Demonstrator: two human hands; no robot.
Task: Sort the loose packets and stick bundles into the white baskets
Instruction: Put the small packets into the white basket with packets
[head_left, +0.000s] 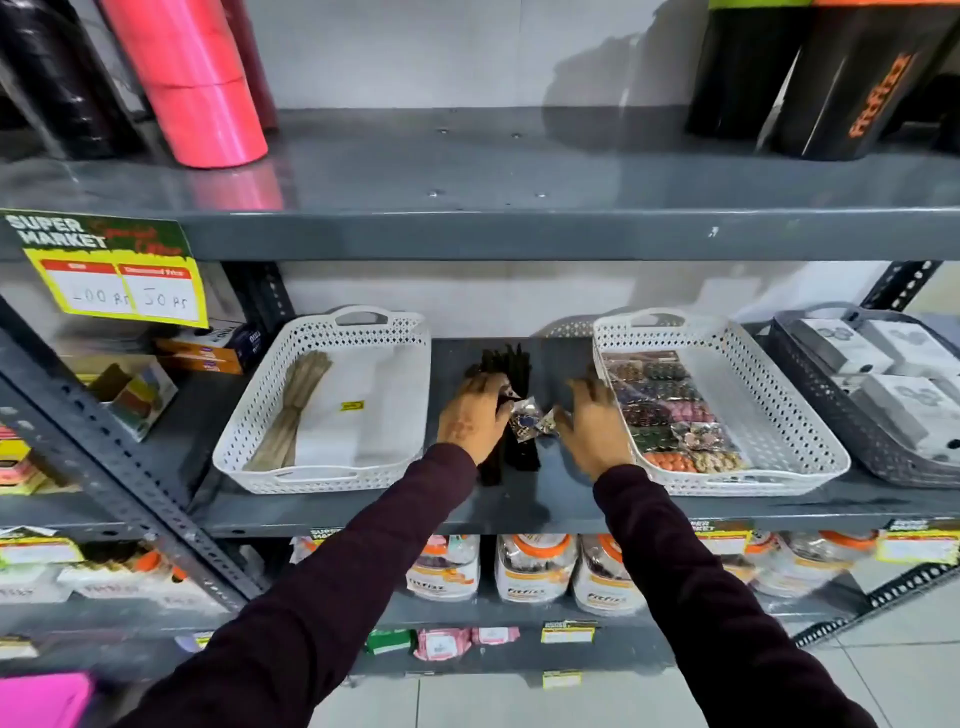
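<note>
Two white baskets stand on the grey middle shelf. The left basket (249, 410) holds a tan stick bundle (293, 410). The right basket (769, 415) holds several colourful packets (670, 410) along its left side. Between the baskets lie black stick bundles (511, 364) and small loose packets (530, 418). My left hand (472, 418) rests over the black bundles, fingers curled at a packet; whether it grips anything I cannot tell. My right hand (597, 426) hovers just right of the loose packets, fingers spread, next to the right basket's rim.
A grey basket (810, 395) with white boxes stands at the far right. Pink and black rolls (202, 83) stand on the upper shelf (467, 208). A yellow price sign (114, 270) hangs at left. Jars (524, 566) fill the shelf below.
</note>
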